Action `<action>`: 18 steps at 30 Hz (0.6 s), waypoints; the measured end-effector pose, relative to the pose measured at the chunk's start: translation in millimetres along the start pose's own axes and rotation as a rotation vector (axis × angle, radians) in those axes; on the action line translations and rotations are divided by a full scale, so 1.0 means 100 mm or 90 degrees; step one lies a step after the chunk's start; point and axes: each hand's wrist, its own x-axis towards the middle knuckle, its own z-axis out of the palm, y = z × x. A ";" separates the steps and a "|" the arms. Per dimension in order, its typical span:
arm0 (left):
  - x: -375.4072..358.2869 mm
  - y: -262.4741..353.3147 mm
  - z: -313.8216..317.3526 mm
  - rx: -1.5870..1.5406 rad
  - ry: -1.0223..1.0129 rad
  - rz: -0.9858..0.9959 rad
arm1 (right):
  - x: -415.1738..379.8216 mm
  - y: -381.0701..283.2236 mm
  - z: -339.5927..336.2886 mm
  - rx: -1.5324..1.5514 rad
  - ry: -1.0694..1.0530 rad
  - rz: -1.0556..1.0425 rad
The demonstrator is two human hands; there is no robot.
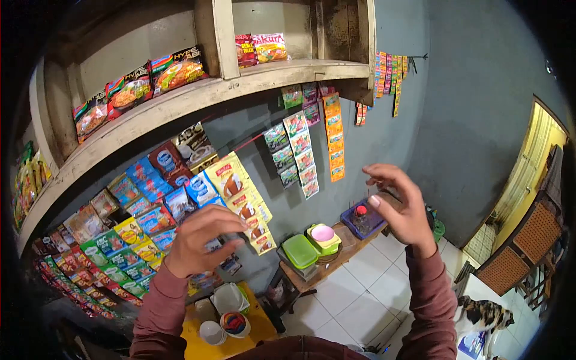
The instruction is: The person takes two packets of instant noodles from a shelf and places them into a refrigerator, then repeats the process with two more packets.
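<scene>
Both of my hands are raised in front of me, fingers curved and apart, with nothing in them. My left hand (201, 240) overlaps the hanging rows of drink sachets in this view, its fingertips near a yellow sachet strip (245, 207) and a blue-and-white sachet (203, 189). Off to the right, my right hand (405, 207) is held up against the grey wall, thumb pointing left. Below its fingers in view sits a blue tray (350, 226) holding a red-capped item (360, 210).
Instant noodle packs (178, 71) stand on a wooden shelf (234, 87) overhead. More strips, including an orange one (335, 138), hang beneath it. A green container (300, 251) and pink bowl (324, 233) rest on a bench. Cups (213, 333) occupy a yellow table (201, 349). A cat (483, 314) is at right.
</scene>
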 end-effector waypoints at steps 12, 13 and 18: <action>1.82 -0.14 -0.05 0.423 0.098 0.125 | 2.28 0.21 -0.46 -0.406 -0.066 -0.438; 1.99 -0.19 -0.03 0.453 0.109 0.124 | 2.50 0.32 -0.47 -0.394 -0.063 -0.446; 2.74 -0.55 -0.09 0.532 0.096 -0.022 | 3.44 0.71 -0.40 -0.538 -0.083 -0.477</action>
